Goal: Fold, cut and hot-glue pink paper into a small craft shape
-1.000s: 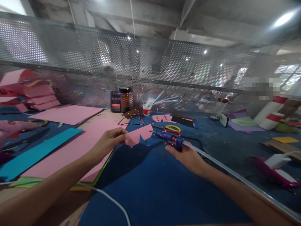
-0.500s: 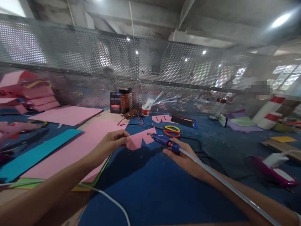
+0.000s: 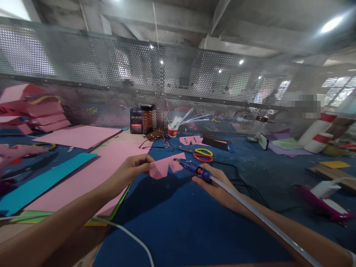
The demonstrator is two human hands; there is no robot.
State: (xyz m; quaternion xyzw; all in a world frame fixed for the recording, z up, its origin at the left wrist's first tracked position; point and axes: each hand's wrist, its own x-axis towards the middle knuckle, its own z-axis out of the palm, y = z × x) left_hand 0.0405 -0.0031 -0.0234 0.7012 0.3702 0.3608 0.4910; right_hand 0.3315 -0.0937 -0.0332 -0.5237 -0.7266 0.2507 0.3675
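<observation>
My left hand [image 3: 130, 171] pinches a small pink paper cut-out [image 3: 166, 165] with notched edges and holds it above the blue table cover [image 3: 180, 218]. My right hand [image 3: 215, 184] grips a purple glue gun [image 3: 194, 168] with a long clear glue stick [image 3: 258, 215] running back along my forearm. The gun's nozzle touches the right edge of the cut-out.
Pink sheets [image 3: 80, 135] and a teal strip [image 3: 39, 183] lie at the left. Yellow and red scissors [image 3: 203, 154], a second pink cut-out [image 3: 190, 140], a red-and-white cup [image 3: 173, 129] and a dark jar [image 3: 147, 118] stand behind. A magenta tool [image 3: 325, 202] lies right. A perforated metal screen [image 3: 178, 85] closes the back.
The glue gun has swung left and tilted, so its nozzle now meets the cut-out's edge. My left hand has kept the paper nearly still.
</observation>
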